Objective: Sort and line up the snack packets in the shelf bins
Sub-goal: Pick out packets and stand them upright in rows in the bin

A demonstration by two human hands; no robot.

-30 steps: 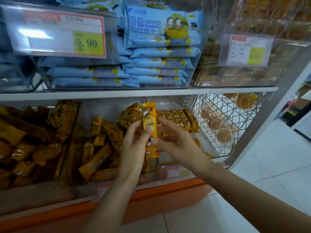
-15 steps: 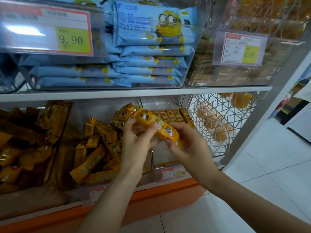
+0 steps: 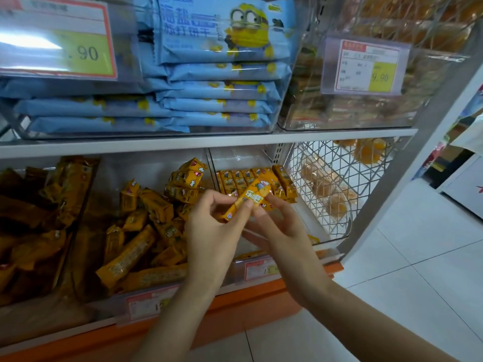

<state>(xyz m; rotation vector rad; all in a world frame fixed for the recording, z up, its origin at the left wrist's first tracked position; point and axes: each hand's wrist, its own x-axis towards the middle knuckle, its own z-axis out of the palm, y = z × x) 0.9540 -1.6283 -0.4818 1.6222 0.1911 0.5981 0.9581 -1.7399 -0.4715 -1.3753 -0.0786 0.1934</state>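
Packet, yellow with cartoon print, sits just right of the frame's centre, tilted with its upper end toward the right. Both hands hold it in the air in front of the lower shelf. The left hand pinches its lower end between thumb and fingertips. The right hand curls its fingers against the upper end from below and the right, thumb close to the wrapper.

Just behind the packet a clear bin holds a row of the same packets, standing upright side by side along its back. Left of that, a second bin carries a loose heap of yellow packets lying at all angles — some flat, some on end. At the right edge of the lower shelf a wire basket holds round orange-tinted items, too blurred to name.

On the shelf above, blue packs lie stacked flat in a clear box, and a price tag hangs on the box to their right.
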